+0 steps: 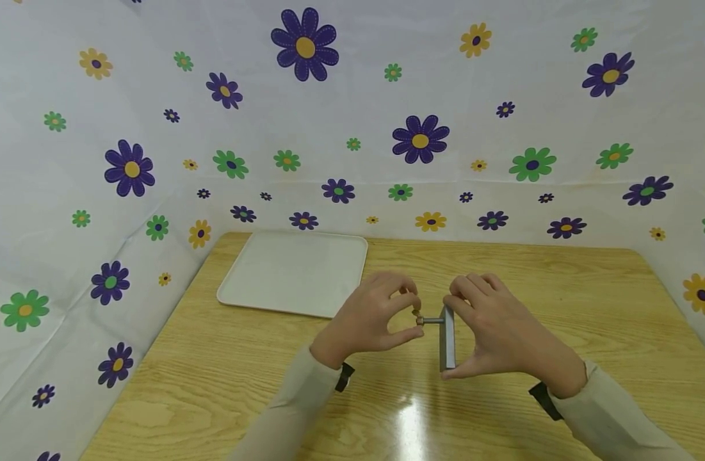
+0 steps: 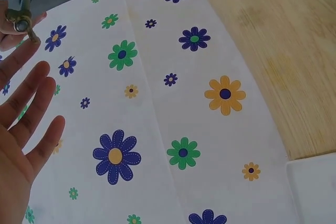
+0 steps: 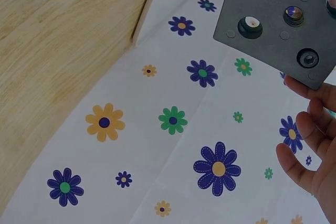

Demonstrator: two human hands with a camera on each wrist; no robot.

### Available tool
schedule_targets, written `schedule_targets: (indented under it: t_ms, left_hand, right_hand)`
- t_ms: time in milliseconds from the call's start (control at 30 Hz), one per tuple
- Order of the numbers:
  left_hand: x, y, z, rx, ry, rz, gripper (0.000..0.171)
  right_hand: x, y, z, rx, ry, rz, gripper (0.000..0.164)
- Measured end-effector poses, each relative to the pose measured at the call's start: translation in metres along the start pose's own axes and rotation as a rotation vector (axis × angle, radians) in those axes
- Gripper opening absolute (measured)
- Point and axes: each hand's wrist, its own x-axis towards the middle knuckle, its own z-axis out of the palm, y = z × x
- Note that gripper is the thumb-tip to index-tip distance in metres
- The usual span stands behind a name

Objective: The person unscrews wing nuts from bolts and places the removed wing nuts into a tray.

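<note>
My right hand (image 1: pixel 502 326) grips a square grey plate (image 1: pixel 449 342) by its edges, thumb below and fingers on top, holding it upright above the table. A bolt (image 1: pixel 434 321) sticks out of the plate toward the left. On its end sits a brass wing nut (image 2: pixel 22 22), pinched between the thumb and index finger of my left hand (image 1: pixel 372 314); the other fingers are spread in the left wrist view. The right wrist view gives the plate's other face (image 3: pixel 270 43), with several round holes and a socket bolt head (image 3: pixel 308 58) recessed near one corner.
A white rectangular tray (image 1: pixel 294 272) lies at the back left of the wooden table (image 1: pixel 214 384). Behind and beside the table hangs a white flower-patterned cloth (image 1: pixel 352 115).
</note>
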Motion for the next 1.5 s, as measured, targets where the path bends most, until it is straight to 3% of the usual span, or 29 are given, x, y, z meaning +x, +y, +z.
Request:
schedule_targets:
  t_ms: [233, 533, 800, 900, 1000, 1100, 1167, 1300, 1500]
  left_hand:
    - [-0.002, 0.003, 0.002, 0.003, -0.039, -0.014, 0.026]
    - [-0.002, 0.003, 0.004, 0.016, -0.063, 0.002, 0.01]
    - [0.002, 0.001, 0.005, -0.197, -0.185, -0.091, 0.014]
    - [0.002, 0.001, 0.002, -0.129, -0.116, -0.023, 0.027]
    - [0.001, 0.001, -0.001, 0.057, 0.003, 0.117, 0.037]
    - [0.0, 0.0, -0.001, 0.226, 0.092, 0.237, 0.037]
    - [-0.002, -0.001, 0.0, 0.3, 0.132, 0.282, 0.029]
    - [-0.002, -0.001, 0.005, 0.357, 0.195, 0.309, 0.013]
    - [-0.001, -0.003, 0.009, 0.323, 0.212, 0.286, 0.015]
  right_hand:
    - [-0.001, 0.0, -0.001, -0.002, -0.002, 0.001, 0.087]
    - [-0.002, 0.001, -0.002, -0.009, 0.0, -0.003, 0.088]
    - [-0.002, 0.001, -0.003, -0.011, -0.009, 0.005, 0.088]
    - [-0.002, 0.001, -0.004, -0.009, -0.012, 0.006, 0.087]
    - [-0.003, 0.001, -0.003, -0.009, -0.012, 0.004, 0.087]
    - [-0.003, 0.001, -0.003, -0.009, -0.007, 0.005, 0.088]
    - [-0.003, 0.001, -0.003, -0.01, -0.003, 0.002, 0.089]
    - [-0.002, 0.001, -0.004, -0.009, 0.005, -0.004, 0.089]
    - [-0.001, 0.0, -0.004, -0.005, 0.009, -0.001, 0.09]
